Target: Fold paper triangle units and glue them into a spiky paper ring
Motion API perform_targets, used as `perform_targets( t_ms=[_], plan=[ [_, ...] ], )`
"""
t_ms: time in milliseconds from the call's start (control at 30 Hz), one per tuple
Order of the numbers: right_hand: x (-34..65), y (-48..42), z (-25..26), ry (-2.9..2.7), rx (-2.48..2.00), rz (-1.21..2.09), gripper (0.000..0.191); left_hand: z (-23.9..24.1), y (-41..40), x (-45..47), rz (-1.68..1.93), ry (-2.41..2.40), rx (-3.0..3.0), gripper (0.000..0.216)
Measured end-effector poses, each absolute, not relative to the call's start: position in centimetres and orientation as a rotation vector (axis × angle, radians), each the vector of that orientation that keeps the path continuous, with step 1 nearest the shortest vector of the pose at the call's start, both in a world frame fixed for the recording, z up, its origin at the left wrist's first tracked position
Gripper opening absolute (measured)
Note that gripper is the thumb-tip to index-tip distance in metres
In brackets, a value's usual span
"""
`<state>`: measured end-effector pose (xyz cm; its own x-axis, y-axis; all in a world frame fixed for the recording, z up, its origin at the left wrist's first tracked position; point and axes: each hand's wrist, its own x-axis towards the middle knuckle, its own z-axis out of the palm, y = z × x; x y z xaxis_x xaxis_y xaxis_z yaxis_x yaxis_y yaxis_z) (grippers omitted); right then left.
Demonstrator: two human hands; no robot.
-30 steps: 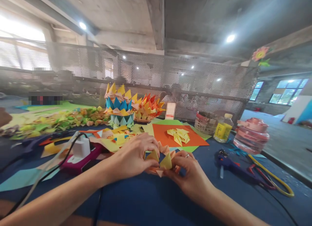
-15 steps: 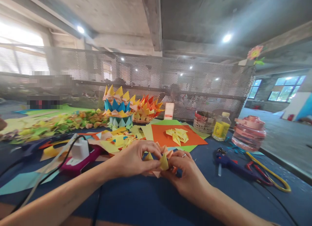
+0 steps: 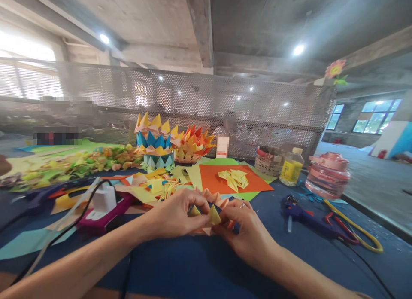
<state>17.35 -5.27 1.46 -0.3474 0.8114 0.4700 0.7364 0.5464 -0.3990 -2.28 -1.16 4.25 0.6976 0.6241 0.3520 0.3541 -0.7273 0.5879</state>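
Low over the blue table, both hands hold a folded-paper ring with peach points [image 3: 221, 200] along its far side. Two yellow folded points [image 3: 214, 215] stand up on the near side. My left hand [image 3: 182, 213] grips the ring's left part, thumb in front and fingers curled over. At the right part, my right hand [image 3: 246, 226], with a ring on one finger, pinches the paper beside a yellow point. The fingers hide much of the ring. Beyond the hands, yellow folded pieces [image 3: 234, 179] lie on an orange sheet [image 3: 209, 178].
Stacked paper rings [image 3: 154, 140] stand behind, left of centre. A heap of small folded papers [image 3: 96, 161] spreads left, near a magenta power strip [image 3: 93, 219] with cables. Rightward are a woven basket [image 3: 267, 161], a yellow-labelled bottle [image 3: 291, 168], a pink water bottle [image 3: 328, 178] and a blue glue gun [image 3: 309, 221].
My left thumb and the front yellow point have shifted slightly left. More peach points show between the hands. Both hands keep their hold on the paper ring.
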Motion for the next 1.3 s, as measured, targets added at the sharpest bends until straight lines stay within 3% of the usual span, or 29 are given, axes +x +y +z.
perform_targets(
  t_ms=[733,1300],
  plan=[
    [17.1,-5.6,1.4,-2.231,-1.234,0.144,0.014,3.6,-2.2,-1.1,0.857,0.785,2.474,0.004],
    [17.1,-5.7,1.6,-2.222,-1.211,0.156,0.012,3.4,-2.1,-1.3,0.823,0.799,2.454,0.013]
  ],
)
